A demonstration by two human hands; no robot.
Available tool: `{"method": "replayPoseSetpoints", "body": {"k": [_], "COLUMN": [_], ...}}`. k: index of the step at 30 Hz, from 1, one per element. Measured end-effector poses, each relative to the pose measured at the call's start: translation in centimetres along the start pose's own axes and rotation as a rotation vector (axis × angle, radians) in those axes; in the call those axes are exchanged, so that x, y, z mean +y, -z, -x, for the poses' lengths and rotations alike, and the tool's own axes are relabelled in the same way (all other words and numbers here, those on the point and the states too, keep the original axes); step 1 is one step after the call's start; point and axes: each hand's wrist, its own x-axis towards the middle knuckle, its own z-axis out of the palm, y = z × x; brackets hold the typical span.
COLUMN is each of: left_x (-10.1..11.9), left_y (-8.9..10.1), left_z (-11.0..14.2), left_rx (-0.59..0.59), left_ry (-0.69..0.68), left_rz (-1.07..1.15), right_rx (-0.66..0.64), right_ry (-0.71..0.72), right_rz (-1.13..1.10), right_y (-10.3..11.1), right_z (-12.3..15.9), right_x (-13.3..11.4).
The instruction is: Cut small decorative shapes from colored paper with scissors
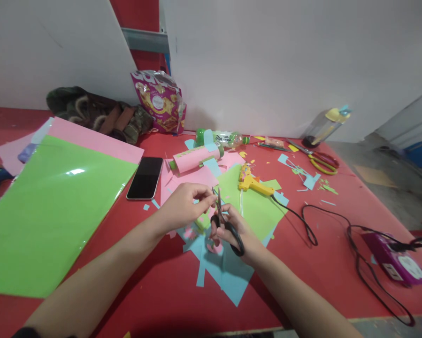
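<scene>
My right hand (234, 230) grips black-handled scissors (236, 237), with the blades pointing up and away from me. Close by on the left, the thumb and fingertips of my left hand (189, 204) are pinched beside the blade tips. A small scrap seems to be between those fingertips, too small to make out. Beneath both hands lie sheets of blue paper (232, 277), green paper (267, 213) and pink paper (193, 180), with cut bits scattered on them. A yellow glue gun (256, 185) rests on the green sheet, right of the scissors.
Left of my hands lie a black phone (145, 178) and a large green sheet (59, 211) in clear plastic. Behind are a pink-wrapped bottle (196, 158), a green bottle (228, 138) and a snack bag (161, 103). A black cord (337, 211), a purple box (395, 258) and larger scissors (319, 159) lie right.
</scene>
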Motion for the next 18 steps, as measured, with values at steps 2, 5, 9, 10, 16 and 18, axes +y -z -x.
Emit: {"method": "replayPoseSetpoints", "body": {"k": [2, 5, 9, 10, 16, 18], "left_x": [-0.05, -0.11, -0.11, -0.09, -0.11, -0.16], "left_y": [0.01, 0.08, 0.19, 0.2, 0.18, 0.18], "left_z": [-0.02, -0.04, -0.02, -0.01, -0.05, -0.08], "left_rx": [-0.002, -0.011, -0.02, -0.02, -0.025, -0.027], "left_ry": [0.003, 0.006, 0.019, 0.023, 0.041, 0.042], "left_rz": [-0.001, -0.005, -0.006, -0.005, 0.01, 0.018], "right_rx": [-0.001, -0.002, 0.005, 0.007, 0.021, 0.022], "right_ry": [0.001, 0.0, -0.01, -0.012, -0.036, -0.049], "right_rz": [0.006, 0.01, 0.009, 0.008, 0.017, 0.019], "right_y": [0.01, 0.03, 0.03, 0.02, 0.04, 0.06], "right_z": [0.02, 0.04, 0.03, 0.02, 0.01, 0.03], "right_x": [-0.03, -0.06, 0.01, 0.03, 0.03, -0.02]}}
